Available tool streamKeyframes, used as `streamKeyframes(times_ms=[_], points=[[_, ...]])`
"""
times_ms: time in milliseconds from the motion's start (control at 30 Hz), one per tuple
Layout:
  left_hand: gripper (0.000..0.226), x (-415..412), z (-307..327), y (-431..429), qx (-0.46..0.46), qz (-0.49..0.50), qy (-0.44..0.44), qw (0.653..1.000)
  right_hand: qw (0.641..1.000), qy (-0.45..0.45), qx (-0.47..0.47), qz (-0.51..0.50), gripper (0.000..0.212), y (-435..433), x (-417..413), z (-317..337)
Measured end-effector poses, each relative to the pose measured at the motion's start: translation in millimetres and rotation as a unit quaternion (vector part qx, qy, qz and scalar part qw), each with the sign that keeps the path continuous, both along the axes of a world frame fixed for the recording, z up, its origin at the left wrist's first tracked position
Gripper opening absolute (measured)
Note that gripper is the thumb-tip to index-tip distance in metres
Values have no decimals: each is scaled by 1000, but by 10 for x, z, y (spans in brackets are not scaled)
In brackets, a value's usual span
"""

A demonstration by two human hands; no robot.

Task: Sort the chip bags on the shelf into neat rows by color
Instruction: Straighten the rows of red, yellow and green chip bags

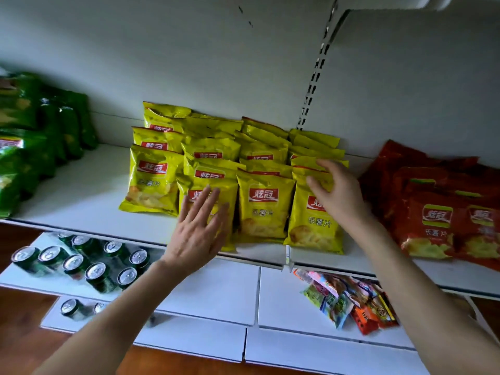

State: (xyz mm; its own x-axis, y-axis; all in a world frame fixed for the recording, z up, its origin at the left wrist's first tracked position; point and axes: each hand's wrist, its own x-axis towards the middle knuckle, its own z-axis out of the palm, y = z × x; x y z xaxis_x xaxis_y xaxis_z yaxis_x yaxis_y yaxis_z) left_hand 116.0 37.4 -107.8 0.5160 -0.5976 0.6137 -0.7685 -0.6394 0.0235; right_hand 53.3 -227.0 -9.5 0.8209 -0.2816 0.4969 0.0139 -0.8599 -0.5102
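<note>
Head cam, so just the one angle: the middle shelf (81, 190) is already split into three color blocks. The green chip bags (24, 147) are piled at the far left, kinda blurry at the edge of the shot. The yellow chip bags (265, 209) sit in the center in four rows running front to back, standing and leaning toward the white back wall. The red chip bags (438, 220) are on the right, well apart from the green ones and just beside the yellow block. The left hand (200, 228) is flat with fingers straight and fanned out, pressing on the front bag of the second yellow row (228, 192), gripping nothing. The right hand (338, 190) is up at the top edge of the front bag in the rightmost yellow row (313, 226), fingers loose and spread with the thumb sticking out to the left, touching the bag tops rather than wrapped around anything. Behind that row a slotted metal rail (313, 85) runs up the wall. On the lower shelf (216, 288) there's a cluster of green cans (94, 272) standing on the left and a messy little heap of mixed snack packets (349, 299) on the right.
</note>
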Motion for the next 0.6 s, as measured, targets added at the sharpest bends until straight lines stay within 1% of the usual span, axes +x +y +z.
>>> streamKeyframes(times_ms=[67,167,233,367,467,533,600], points=[[48,103,9,245,-7,17,11,1000,999,-15,-14,32,43,347,54,-8],[51,251,23,567,-19,19,20,999,996,32,-28,79,45,866,146,-121],[52,346,15,768,-28,28,34,999,995,59,-28,78,45,1148,179,-227],[53,611,-25,1119,-38,52,96,993,997,64,-22,21,47,1550,154,-399],[59,854,-21,1300,-63,85,161,981,997,57,-26,-53,53,1770,142,-505],[66,965,5,1325,-81,104,224,966,989,104,-16,-100,65,1894,168,-535],[74,1036,5,1307,-68,105,296,947,977,173,-5,-123,73,1969,210,-587]])
